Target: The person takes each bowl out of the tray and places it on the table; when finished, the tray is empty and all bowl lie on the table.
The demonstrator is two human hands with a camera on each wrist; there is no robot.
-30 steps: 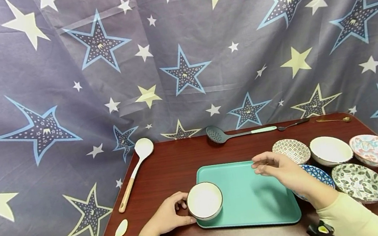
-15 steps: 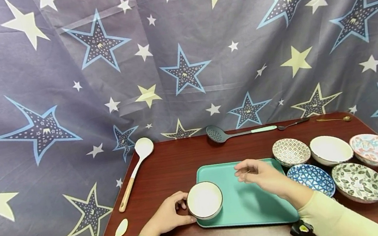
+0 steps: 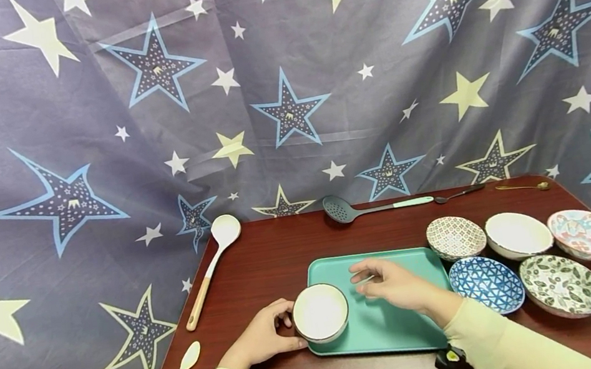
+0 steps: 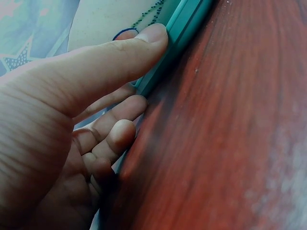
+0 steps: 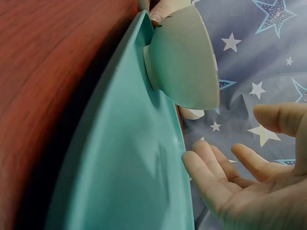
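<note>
A small white bowl with a dark rim [image 3: 320, 312] stands upright at the left end of a teal tray [image 3: 401, 330]. My left hand [image 3: 264, 335] holds it from the left, thumb along the near side and fingers farther back. In the left wrist view the thumb [image 4: 115, 60] lies across the tray's edge and the pale bowl wall. Over the tray's middle hovers my right hand [image 3: 391, 284], fingers loosely bent, holding nothing. The right wrist view has the bowl [image 5: 184, 62] on the tray, apart from the right fingers.
Right of the tray sit several bowls: a blue patterned one [image 3: 487, 285], a leaf-patterned one [image 3: 564, 285] and others behind. A grey skimmer [image 3: 339, 210] lies at the back. On the left are a white ladle [image 3: 225, 231] and a cream spoon [image 3: 188, 357].
My right hand has moved left across the tray toward the white bowl, uncovering the blue patterned bowl. The left hand and the white bowl have stayed in place.
</note>
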